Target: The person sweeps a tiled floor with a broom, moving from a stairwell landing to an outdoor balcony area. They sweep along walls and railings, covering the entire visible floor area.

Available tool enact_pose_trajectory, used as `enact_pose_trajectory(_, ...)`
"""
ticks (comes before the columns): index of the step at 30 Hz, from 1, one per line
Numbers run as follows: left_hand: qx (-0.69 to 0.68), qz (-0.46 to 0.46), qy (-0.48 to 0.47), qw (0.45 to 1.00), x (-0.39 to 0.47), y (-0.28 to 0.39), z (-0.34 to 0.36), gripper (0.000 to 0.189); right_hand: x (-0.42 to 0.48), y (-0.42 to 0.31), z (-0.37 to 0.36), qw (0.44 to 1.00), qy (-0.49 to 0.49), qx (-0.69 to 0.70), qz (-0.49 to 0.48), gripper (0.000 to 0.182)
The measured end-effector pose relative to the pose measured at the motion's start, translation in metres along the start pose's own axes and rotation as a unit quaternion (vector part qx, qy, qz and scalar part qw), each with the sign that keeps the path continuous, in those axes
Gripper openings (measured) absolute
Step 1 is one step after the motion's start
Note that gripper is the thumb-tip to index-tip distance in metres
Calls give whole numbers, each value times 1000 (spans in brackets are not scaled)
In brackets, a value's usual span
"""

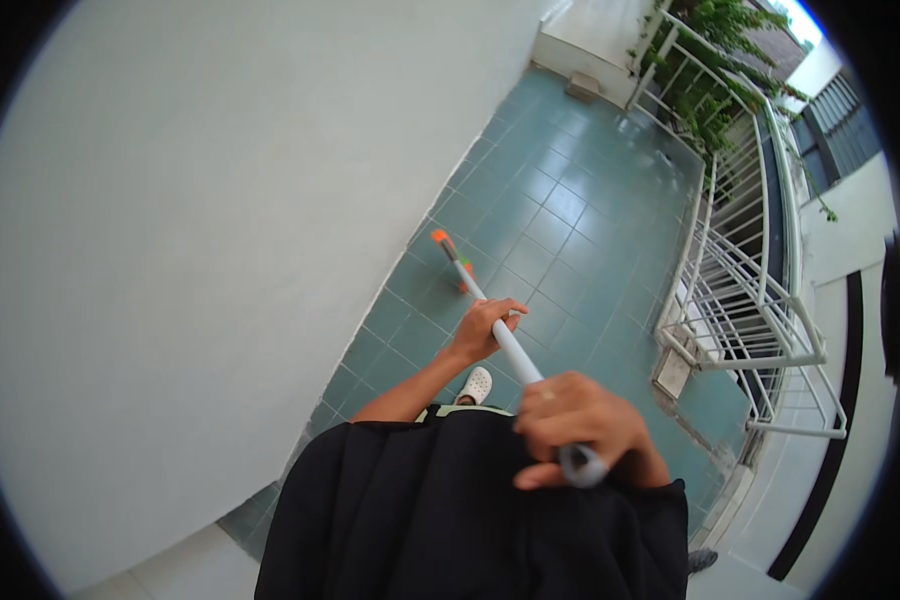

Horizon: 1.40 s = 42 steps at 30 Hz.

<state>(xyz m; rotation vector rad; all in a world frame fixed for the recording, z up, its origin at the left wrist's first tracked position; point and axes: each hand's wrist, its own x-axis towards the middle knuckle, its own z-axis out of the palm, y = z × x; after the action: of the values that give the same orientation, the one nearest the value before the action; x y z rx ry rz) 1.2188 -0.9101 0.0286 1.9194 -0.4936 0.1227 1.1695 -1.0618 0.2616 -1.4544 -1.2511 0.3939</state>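
Note:
Both of my hands are on a long white pole [519,358] that slants from the lower right toward the floor at upper left. My left hand [483,328] wraps the pole partway down, with some fingers stretched across it. Nearer to my body, my right hand [585,420] grips the top part, and the pole's hollow grey end pokes out below the fist. At the far end is an orange and green head [466,276], blurred and partly hidden behind the pole, so its exact kind is unclear. It is over the green floor tiles [555,247], close to the wall.
A plain white wall [232,225] rises along the left. On the right stands a white metal railing [757,300], with leafy plants [709,112] behind its far part. A small block [583,86] lies at the far end. My white clog [476,384] shows below me.

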Motion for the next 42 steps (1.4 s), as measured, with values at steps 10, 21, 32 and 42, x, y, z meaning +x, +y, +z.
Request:
enact_pose_trajectory(10, 106, 65, -80, 989, 88, -67, 51, 18, -55, 79, -134, 903, 390, 163, 82, 35)
enact_pose_trajectory(21, 65, 64, -89, 992, 348, -170, 60, 9, 35, 185, -288, 967, 219, -76, 101, 36)
enact_pose_trajectory(32, 11, 66, -182, 981, 491, -139, 83, 15, 2, 195, -486, 884, 437, 152, -63, 33)
enact_pose_trajectory(42, 27, -73, -114, 990, 642, -234, 221, 10, -15, 292, -625, 972, 169, -106, 124, 31)
